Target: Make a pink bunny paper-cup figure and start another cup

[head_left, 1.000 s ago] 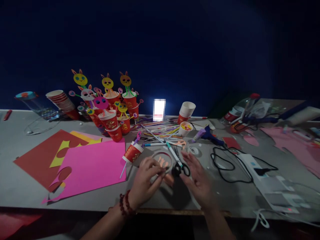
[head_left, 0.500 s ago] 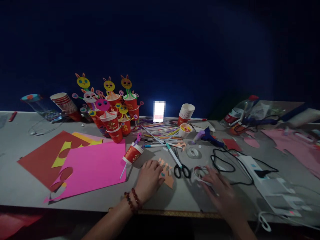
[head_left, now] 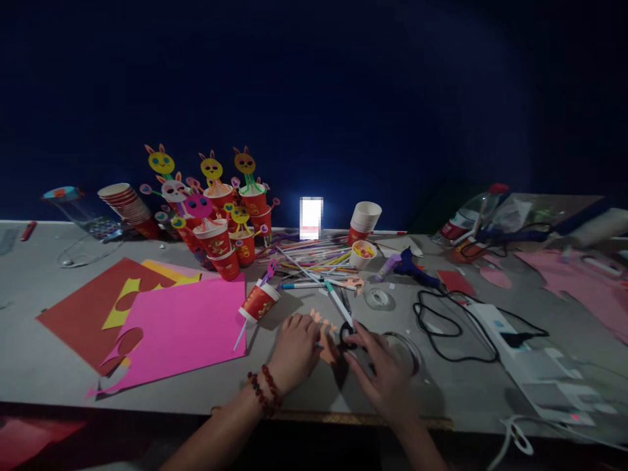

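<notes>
My left hand [head_left: 297,347], with beads at its wrist, rests on the table with curled fingers. A small teal bit shows by its fingertips, but what it grips, if anything, is hidden. Beside those fingers lies an orange paper scrap [head_left: 324,325] with cut-out edges. My right hand [head_left: 381,371] is open, thumb and forefinger apart, its fingertips over the black handles of the scissors [head_left: 347,335]. Partly behind this hand lies a tape roll [head_left: 412,350]. A white marker with a teal cap [head_left: 339,304] lies across the scissors.
Pink paper [head_left: 186,330] and red paper [head_left: 83,314] spread at left. A decorated cup [head_left: 259,301] lies tipped beside them, with bunny-faced cups [head_left: 213,239] behind. Pipe cleaners [head_left: 314,256], a clear tape roll [head_left: 379,299], a glue gun [head_left: 415,269] and a power strip [head_left: 510,356] sit farther around.
My right hand has moved left, from the tape roll to the scissors' handles, leaving the roll on the table. My left hand has stayed nearly in place.
</notes>
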{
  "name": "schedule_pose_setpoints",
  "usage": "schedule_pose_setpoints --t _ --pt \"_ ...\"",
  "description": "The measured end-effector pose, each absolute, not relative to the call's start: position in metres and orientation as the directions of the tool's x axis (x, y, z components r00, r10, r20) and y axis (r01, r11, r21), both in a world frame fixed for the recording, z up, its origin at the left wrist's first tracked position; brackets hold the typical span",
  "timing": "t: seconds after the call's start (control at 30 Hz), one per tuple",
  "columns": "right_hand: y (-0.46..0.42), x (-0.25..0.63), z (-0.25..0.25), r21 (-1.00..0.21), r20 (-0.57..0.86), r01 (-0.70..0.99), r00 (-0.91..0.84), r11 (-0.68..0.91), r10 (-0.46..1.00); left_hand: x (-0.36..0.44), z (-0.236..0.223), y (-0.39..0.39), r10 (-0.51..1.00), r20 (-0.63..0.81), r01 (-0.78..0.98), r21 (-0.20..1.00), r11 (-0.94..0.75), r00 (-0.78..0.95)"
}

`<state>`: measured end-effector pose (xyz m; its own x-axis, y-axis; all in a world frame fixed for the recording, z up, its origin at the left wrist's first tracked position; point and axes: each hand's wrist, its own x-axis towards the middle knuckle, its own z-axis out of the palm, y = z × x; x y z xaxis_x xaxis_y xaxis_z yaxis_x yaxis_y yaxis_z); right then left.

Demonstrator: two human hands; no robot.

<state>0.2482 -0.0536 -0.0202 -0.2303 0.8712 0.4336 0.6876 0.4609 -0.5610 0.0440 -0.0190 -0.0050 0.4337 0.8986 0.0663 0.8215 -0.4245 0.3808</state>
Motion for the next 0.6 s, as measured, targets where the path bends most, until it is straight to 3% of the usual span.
schedule_pose_setpoints --t 0.2,0.4,0.6 --pt "-0.056 0.220 -0.030 -0.708 0.353 0.584 -0.193 0.396 0.916 0.040 -0.007 -0.021 0.897 0.146 0.687 0.596 -0.416 0.417" --pt "-0.051 0.211 -0.024 -0.923 0.249 0.275 -0.110 0.270 0.962 0.033 -0.002 -0.018 0.939 0.025 0.433 0.883 -0.181 0.343" --pt "-0.051 0.202 -0.016 -0.983 0.163 0.081 -0.067 0.168 0.984 0.027 0.011 -0.020 0.931 0.043 0.227 0.965 -0.133 0.363"
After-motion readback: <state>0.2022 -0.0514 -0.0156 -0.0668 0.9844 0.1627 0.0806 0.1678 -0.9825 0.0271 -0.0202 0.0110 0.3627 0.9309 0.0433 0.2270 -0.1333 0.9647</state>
